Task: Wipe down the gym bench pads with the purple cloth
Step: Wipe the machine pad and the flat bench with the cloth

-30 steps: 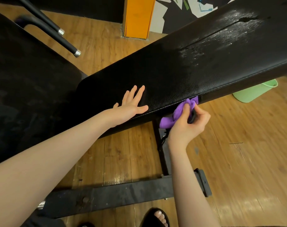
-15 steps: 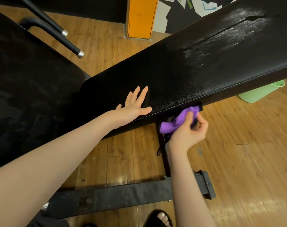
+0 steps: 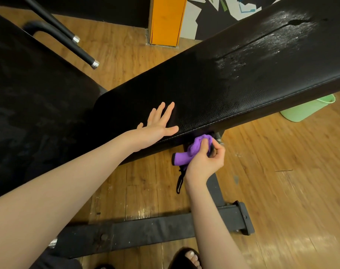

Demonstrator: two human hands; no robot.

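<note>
1. Right hand (image 3: 205,164) holds the bunched purple microfibre cloth (image 3: 196,147); grip narrow, thumb and fingers pinched round the wad; a loose tail of cloth sticks out to the left of the fist.
2. Cloth sits against the underside of the near edge of the long black textured vinyl bench pad (image 3: 213,90), just beside the black steel support post (image 3: 213,183); whether it touches pad or frame there cannot be told.
3. Left hand (image 3: 157,125) lies flat on the pad top, fingers straight and spread, holding nothing; judged a brace.
4. Step in hand, as judged: wiping the lower edge and seam; keep the brace firm so the pad does not rock; run the cloth along the stitched seam in one direction, not in dabs.
5. Tuck the loose tail in; it could snag on the metal bolt (image 3: 219,140) just beside the fist.
6. A pale wet-looking sheen shows on the far pad top; that area likely needs a pass; the second black pad (image 3: 29,94) at left also remains, state unclear.
</note>
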